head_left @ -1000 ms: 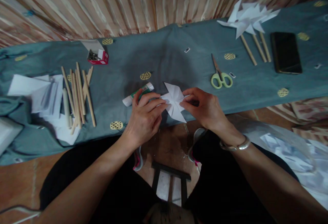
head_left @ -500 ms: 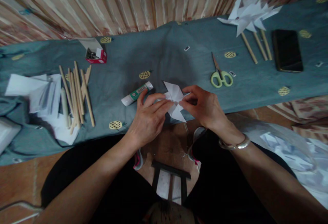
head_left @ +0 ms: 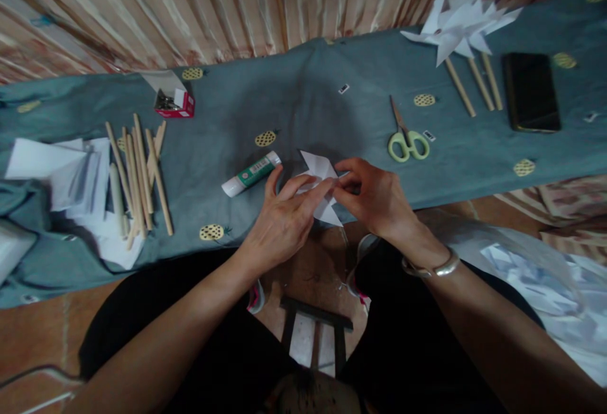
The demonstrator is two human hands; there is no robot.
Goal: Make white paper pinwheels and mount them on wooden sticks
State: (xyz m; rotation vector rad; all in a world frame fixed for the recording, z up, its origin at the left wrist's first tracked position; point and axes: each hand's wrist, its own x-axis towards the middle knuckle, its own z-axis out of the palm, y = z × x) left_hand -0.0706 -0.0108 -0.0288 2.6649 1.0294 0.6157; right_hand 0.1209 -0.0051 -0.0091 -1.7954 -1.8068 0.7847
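A white folded paper pinwheel (head_left: 318, 167) lies at the near edge of a grey-blue cloth (head_left: 303, 104). My left hand (head_left: 284, 221) rests on its left side, fingers stretched over the paper and pressing at its middle. My right hand (head_left: 374, 196) pinches the right side of the pinwheel with thumb and fingers closed on the paper. Much of the pinwheel is hidden under both hands. A glue stick (head_left: 251, 174) with a green label lies just left of my left hand.
Wooden sticks (head_left: 140, 174) and loose white paper (head_left: 61, 174) lie at the left, a small red box (head_left: 173, 103) behind them. Green-handled scissors (head_left: 405, 136), finished pinwheels on sticks (head_left: 462, 28) and a black phone (head_left: 530, 91) lie at the right.
My left fingers have slid further right over the pinwheel's middle, covering more of it. My right hand has stayed pinched on the right side.
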